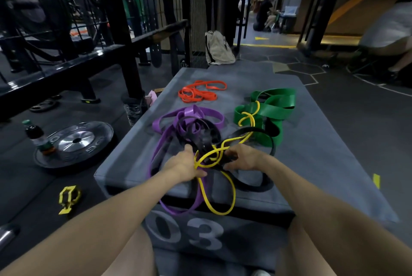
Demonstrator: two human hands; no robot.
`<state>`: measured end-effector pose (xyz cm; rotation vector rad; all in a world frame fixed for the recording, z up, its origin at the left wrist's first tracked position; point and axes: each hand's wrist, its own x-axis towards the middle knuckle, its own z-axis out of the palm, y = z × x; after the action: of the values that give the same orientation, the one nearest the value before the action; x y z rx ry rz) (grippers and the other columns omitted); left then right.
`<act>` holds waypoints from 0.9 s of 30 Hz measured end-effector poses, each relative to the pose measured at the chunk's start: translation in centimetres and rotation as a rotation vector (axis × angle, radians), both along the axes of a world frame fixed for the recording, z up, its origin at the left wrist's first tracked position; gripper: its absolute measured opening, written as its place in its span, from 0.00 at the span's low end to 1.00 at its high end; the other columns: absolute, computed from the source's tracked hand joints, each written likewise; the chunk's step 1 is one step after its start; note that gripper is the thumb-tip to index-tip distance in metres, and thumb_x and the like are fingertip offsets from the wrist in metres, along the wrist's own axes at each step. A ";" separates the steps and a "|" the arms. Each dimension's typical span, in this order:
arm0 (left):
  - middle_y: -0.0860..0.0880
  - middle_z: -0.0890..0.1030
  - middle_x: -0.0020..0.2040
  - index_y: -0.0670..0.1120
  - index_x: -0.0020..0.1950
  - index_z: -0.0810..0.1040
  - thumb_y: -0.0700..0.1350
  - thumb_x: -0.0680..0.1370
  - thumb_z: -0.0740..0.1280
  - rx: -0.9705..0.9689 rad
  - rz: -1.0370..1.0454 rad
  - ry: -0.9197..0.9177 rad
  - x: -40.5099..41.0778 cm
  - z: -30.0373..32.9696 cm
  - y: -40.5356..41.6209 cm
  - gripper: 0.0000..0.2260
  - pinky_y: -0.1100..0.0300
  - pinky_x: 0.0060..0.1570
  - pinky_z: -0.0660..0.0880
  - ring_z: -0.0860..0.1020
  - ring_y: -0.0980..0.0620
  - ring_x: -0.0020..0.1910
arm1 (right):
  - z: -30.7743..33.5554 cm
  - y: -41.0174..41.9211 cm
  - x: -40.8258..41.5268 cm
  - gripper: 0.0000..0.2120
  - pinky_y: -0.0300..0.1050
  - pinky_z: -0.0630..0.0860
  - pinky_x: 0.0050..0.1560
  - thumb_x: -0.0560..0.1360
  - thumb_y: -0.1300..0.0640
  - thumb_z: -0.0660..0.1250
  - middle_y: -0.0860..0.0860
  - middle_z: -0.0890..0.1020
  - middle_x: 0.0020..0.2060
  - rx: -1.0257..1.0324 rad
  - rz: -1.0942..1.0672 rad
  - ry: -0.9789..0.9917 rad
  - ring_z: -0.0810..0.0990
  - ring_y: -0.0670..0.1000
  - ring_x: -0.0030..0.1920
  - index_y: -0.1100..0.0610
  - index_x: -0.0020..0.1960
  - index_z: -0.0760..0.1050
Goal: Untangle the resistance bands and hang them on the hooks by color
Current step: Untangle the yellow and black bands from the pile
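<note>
A grey padded box (312,153) marked "03" on its near face stands on a dark gym floor beside a black rack (116,30). Left lie a weight plate (75,142) and a bottle (36,136); far off, a beige bag (218,48). On the box, the orange band (200,92) lies far, apart; the green band (276,106), purple band (191,115), black band (256,184) and yellow band (223,208) are tangled. The left hand (185,164) pinches the yellow band; the right hand (243,157) curls its fingers around the black band.

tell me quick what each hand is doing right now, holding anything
Left hand: fingers curled round the yellow band in the tangle.
Right hand: fingers grip the black band beside the yellow one.
</note>
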<state>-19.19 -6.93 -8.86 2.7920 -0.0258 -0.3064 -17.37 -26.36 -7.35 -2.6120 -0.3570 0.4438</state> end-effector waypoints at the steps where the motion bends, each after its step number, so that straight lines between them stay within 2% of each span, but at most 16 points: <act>1: 0.43 0.78 0.55 0.42 0.59 0.61 0.52 0.68 0.75 -0.039 0.028 0.029 -0.1 -0.2 -0.2 0.30 0.53 0.51 0.73 0.77 0.43 0.56 | -0.4 0.2 0.1 0.15 0.41 0.73 0.46 0.70 0.53 0.72 0.55 0.78 0.48 -0.079 0.018 -0.022 0.76 0.52 0.51 0.59 0.52 0.75; 3: 0.42 0.78 0.57 0.40 0.63 0.58 0.47 0.70 0.74 -0.078 0.088 0.076 -0.2 -0.4 -0.5 0.32 0.53 0.54 0.74 0.77 0.43 0.56 | -1.2 0.3 0.2 0.30 0.50 0.70 0.63 0.68 0.48 0.74 0.56 0.72 0.62 -0.234 0.017 -0.038 0.70 0.57 0.64 0.57 0.66 0.69; 4: 0.42 0.77 0.58 0.39 0.65 0.56 0.45 0.71 0.73 -0.087 0.112 0.094 -0.3 -0.4 -0.6 0.32 0.54 0.54 0.73 0.77 0.43 0.57 | -1.5 0.3 0.2 0.36 0.53 0.66 0.67 0.68 0.47 0.74 0.56 0.68 0.66 -0.251 -0.006 -0.012 0.66 0.59 0.68 0.57 0.70 0.64; 6: 0.42 0.77 0.59 0.37 0.67 0.54 0.42 0.72 0.71 -0.093 0.136 0.113 -0.2 -0.3 -0.7 0.33 0.56 0.52 0.72 0.77 0.44 0.57 | -1.8 0.5 0.1 0.36 0.57 0.64 0.69 0.70 0.49 0.72 0.56 0.65 0.67 -0.249 -0.025 0.012 0.64 0.60 0.69 0.57 0.71 0.61; 8: 0.42 0.77 0.57 0.36 0.68 0.54 0.39 0.73 0.68 -0.076 0.137 0.087 0.2 0.2 -0.4 0.30 0.57 0.48 0.72 0.77 0.44 0.56 | -1.8 0.5 0.2 0.26 0.57 0.66 0.67 0.72 0.52 0.69 0.56 0.70 0.65 -0.298 0.015 -0.001 0.68 0.59 0.67 0.58 0.67 0.65; 11: 0.41 0.78 0.57 0.38 0.62 0.67 0.36 0.74 0.64 0.043 0.082 -0.044 1.4 1.7 1.1 0.18 0.54 0.51 0.73 0.77 0.42 0.57 | -1.1 0.1 -0.1 0.16 0.50 0.72 0.58 0.75 0.56 0.65 0.58 0.76 0.59 -0.360 0.072 -0.040 0.75 0.58 0.60 0.61 0.60 0.72; 13: 0.41 0.80 0.54 0.41 0.56 0.76 0.34 0.73 0.63 0.089 0.023 -0.129 2.8 3.0 2.7 0.13 0.53 0.53 0.74 0.78 0.42 0.56 | -0.5 -0.6 -0.1 0.13 0.46 0.70 0.54 0.75 0.60 0.63 0.58 0.78 0.57 -0.299 0.083 -0.095 0.76 0.58 0.58 0.61 0.58 0.75; 15: 0.42 0.81 0.51 0.44 0.50 0.81 0.32 0.71 0.62 0.071 0.015 -0.209 4.0 4.5 4.1 0.14 0.54 0.51 0.74 0.79 0.42 0.54 | 0.9 -1.5 -0.1 0.12 0.41 0.67 0.54 0.76 0.63 0.62 0.58 0.79 0.56 -0.229 0.078 -0.181 0.76 0.56 0.59 0.61 0.58 0.76; 17: 0.42 0.81 0.50 0.47 0.49 0.81 0.31 0.71 0.60 0.049 0.038 -0.297 5.1 6.0 5.1 0.16 0.54 0.52 0.74 0.78 0.41 0.54 | 2.5 -2.2 0.4 0.12 0.40 0.65 0.53 0.77 0.63 0.60 0.57 0.79 0.56 -0.195 0.069 -0.238 0.76 0.56 0.59 0.61 0.59 0.75; 20: 0.41 0.78 0.58 0.47 0.53 0.80 0.33 0.72 0.60 0.100 0.052 -0.348 6.9 7.9 6.3 0.16 0.55 0.57 0.70 0.73 0.38 0.60 | 4.9 -3.0 1.1 0.12 0.42 0.66 0.50 0.78 0.63 0.59 0.58 0.79 0.55 -0.156 0.029 -0.309 0.76 0.57 0.56 0.61 0.60 0.74; 23: 0.44 0.74 0.65 0.46 0.53 0.80 0.33 0.71 0.59 0.067 0.067 -0.371 8.6 9.3 7.8 0.16 0.53 0.56 0.74 0.74 0.40 0.60 | 7.0 -4.4 1.2 0.11 0.42 0.66 0.47 0.77 0.65 0.60 0.57 0.80 0.51 -0.075 -0.028 -0.337 0.76 0.56 0.53 0.60 0.57 0.76; 25: 0.41 0.77 0.60 0.42 0.54 0.79 0.33 0.72 0.59 0.091 0.074 -0.366 8.9 10.1 8.5 0.15 0.52 0.53 0.75 0.76 0.40 0.57 | 8.1 -5.4 1.3 0.09 0.40 0.63 0.40 0.77 0.66 0.60 0.54 0.77 0.43 -0.043 -0.053 -0.340 0.75 0.54 0.47 0.55 0.46 0.76; 27: 0.38 0.78 0.55 0.40 0.54 0.77 0.34 0.75 0.58 0.137 0.114 -0.363 8.9 10.8 8.8 0.12 0.50 0.51 0.74 0.77 0.38 0.55 | 8.8 -5.9 1.5 0.15 0.41 0.63 0.34 0.76 0.67 0.59 0.50 0.75 0.36 0.020 -0.117 -0.314 0.73 0.50 0.38 0.50 0.36 0.70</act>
<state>-10.30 1.89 1.93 2.9311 0.0717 0.2371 -15.86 -32.26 1.42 -2.6654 -0.3048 -0.0107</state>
